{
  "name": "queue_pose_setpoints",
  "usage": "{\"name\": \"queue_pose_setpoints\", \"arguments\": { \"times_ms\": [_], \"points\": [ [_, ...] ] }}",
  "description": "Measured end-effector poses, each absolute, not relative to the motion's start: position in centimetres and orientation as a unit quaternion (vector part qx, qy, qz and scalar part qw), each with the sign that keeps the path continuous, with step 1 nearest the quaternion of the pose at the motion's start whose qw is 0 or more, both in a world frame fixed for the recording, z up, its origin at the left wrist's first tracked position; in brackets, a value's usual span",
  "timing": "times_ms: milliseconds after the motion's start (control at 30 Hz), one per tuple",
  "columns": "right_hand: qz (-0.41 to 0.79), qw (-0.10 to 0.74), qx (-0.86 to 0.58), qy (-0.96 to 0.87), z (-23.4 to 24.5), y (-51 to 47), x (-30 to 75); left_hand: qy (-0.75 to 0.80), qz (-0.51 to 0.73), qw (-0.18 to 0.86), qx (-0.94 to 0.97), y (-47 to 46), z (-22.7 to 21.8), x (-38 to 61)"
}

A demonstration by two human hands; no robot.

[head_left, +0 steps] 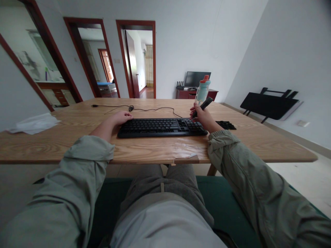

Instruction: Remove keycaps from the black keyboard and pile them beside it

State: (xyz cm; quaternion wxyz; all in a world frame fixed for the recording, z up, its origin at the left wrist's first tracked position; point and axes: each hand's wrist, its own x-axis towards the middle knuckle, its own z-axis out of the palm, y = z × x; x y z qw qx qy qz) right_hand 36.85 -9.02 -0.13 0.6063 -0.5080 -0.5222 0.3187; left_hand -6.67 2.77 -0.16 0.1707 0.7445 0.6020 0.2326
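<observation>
A black keyboard (161, 126) lies flat on the wooden table in front of me. At its far left corner, my left hand (122, 117) is closed on the edge, fingers together. My right hand (202, 116), over the right end of the keyboard, is wrapped round a black stick-shaped tool (207, 102). This tool is tilted, its upper end pointing up and right; its lower end is partly hidden by the fingers, and its exact kind is unclear. Just right of the keyboard is a cluster of small black pieces (226, 125), partly behind my right wrist.
A bottle with a red lid (203, 88) stands behind my right hand. The keyboard's cable (152, 109) runs left across the table (144, 148). White crumpled sheets (34, 123) lie at the left. Torn tape (186, 159) marks the front edge. A folded black table (269, 105) leans by the right wall.
</observation>
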Motion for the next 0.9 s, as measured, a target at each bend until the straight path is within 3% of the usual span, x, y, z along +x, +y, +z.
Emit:
{"name": "queue_pose_setpoints", "arguments": {
  "times_ms": [900],
  "points": [
    [0.353,0.597,-0.483,-0.535,-0.7,-8.5,38.0,0.598,0.222,0.155,0.755,2.2,0.3,-6.3]
  ]
}}
